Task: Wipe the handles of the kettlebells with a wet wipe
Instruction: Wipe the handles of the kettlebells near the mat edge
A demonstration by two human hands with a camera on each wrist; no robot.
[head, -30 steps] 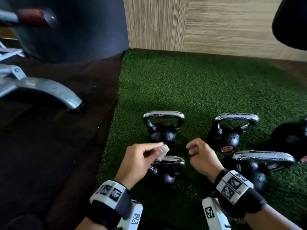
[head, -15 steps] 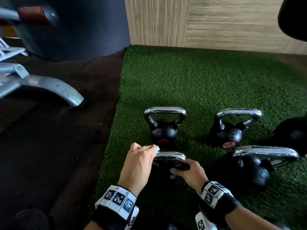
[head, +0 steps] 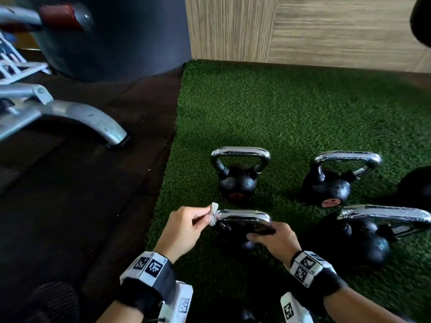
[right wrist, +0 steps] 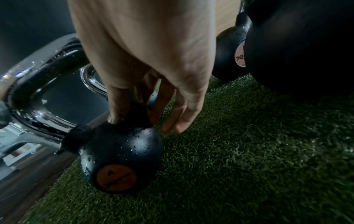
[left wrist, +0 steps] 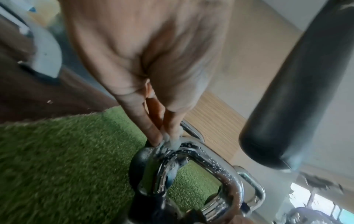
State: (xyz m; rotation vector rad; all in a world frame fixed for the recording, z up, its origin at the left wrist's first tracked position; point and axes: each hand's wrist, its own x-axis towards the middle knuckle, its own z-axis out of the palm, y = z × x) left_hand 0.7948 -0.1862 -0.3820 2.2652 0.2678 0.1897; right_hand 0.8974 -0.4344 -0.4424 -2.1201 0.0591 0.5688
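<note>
The nearest kettlebell (head: 235, 229) has a black ball (right wrist: 122, 159) and a wet chrome handle (head: 245, 215); it stands on the green turf (head: 279, 113). My left hand (head: 207, 217) pinches a small crumpled white wipe (head: 214, 212) against the left corner of that handle; the left wrist view shows the wipe (left wrist: 172, 141) pressed on the chrome bend (left wrist: 220, 166). My right hand (head: 261, 234) holds the kettlebell at the right foot of its handle. In the right wrist view, thumb and forefinger (right wrist: 114, 116) pinch the black neck.
Three more chrome-handled kettlebells stand close by: back left (head: 238, 183), back right (head: 331, 187) and right (head: 363, 238). A larger black weight (head: 417, 187) sits at the right edge. A silver machine leg (head: 93, 122) rests on the dark floor left of the turf. A dark bag (left wrist: 287, 91) hangs above.
Both hands came down from above the near kettlebell. The empty right hand took hold of it at the handle's right foot. The left hand brought the wipe onto the handle's left corner.
</note>
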